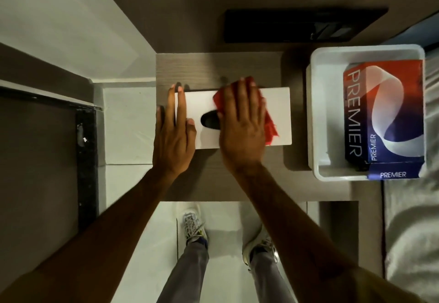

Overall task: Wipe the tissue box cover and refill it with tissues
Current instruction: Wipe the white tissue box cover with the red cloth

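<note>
A white tissue box cover [281, 112] with a dark oval slot [210, 122] lies flat on a small wooden table [213, 179]. My left hand [174, 134] rests flat on the cover's left end, fingers spread, holding it down. My right hand [242, 124] presses a red cloth [270, 124] flat against the cover's top, just right of the slot. The cloth sticks out past the fingers and on the hand's right side. A red and blue PREMIER tissue pack [384, 110] lies in a white plastic bin [332, 65] to the right.
A black flat object [297, 26] lies behind the table. White bedding [413, 231] is at the right edge. White floor tiles and my two feet in sneakers [193, 224] are below the table's front edge. A dark door sill runs along the left.
</note>
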Motion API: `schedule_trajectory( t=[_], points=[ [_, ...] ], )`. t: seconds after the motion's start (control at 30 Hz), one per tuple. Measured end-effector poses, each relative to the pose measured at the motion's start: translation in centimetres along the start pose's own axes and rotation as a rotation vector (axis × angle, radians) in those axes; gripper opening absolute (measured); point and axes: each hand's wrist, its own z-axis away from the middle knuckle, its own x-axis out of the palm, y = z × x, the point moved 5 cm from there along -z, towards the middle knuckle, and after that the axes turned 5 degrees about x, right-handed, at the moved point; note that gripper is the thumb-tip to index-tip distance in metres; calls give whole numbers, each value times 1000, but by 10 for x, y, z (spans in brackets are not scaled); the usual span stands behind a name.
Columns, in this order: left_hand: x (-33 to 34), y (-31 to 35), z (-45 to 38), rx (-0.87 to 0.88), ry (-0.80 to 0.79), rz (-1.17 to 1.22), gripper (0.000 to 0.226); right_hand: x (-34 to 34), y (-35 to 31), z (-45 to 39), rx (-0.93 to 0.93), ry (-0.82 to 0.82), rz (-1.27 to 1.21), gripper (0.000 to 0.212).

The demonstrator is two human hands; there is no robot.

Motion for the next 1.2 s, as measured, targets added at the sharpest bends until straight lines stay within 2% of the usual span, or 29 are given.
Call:
schedule_trajectory(
  t=[0.07,0.1,0.23,0.27,0.33,0.4,0.53,0.6,0.67,0.73,0.8,0.87,0.93,1.03,1.13,1.2],
  points=[
    [-2,-1,-1,5,-32,-14,58,0,5,2,-131,-67,43,76],
    [-3,-2,-1,5,-46,-19,58,-6,18,-2,-128,-64,44,75],
    [-5,2,-2,0,-60,-28,59,-32,73,-15,220,-8,-127,64],
    [-4,2,-2,0,-59,-20,59,-32,72,-12,253,15,-154,64],
    [-2,2,-2,-4,-60,-19,59,-28,59,0,203,36,-95,64],
    [-1,0,-1,-15,-68,-45,59,-20,49,21,98,2,-52,74],
    [-4,3,-3,-13,-98,-100,60,-24,48,64,-33,-178,-63,93],
    [-6,2,-3,-8,-120,-129,61,-35,55,79,-45,-297,-122,92],
    [-7,3,-3,3,-132,-136,61,-53,69,89,-4,-364,-241,79],
    [-8,4,-3,12,-140,-121,62,-81,89,94,132,-312,-440,61],
    [-9,6,-3,13,-143,-114,62,-110,112,90,218,-140,-552,45],
    [-9,7,-3,3,-150,-115,63,-132,138,79,260,85,-477,37],
    [-12,10,-2,-13,-148,-111,63,-134,160,65,337,191,-392,33],
    [-13,15,0,-66,-105,-53,62,-109,182,53,430,113,-304,36],
    [-19,15,4,-184,-22,35,64,-79,186,47,477,-22,-201,58],
    [-22,17,6,-229,-4,54,65,-69,187,47,477,-52,-198,63]
  ],
)
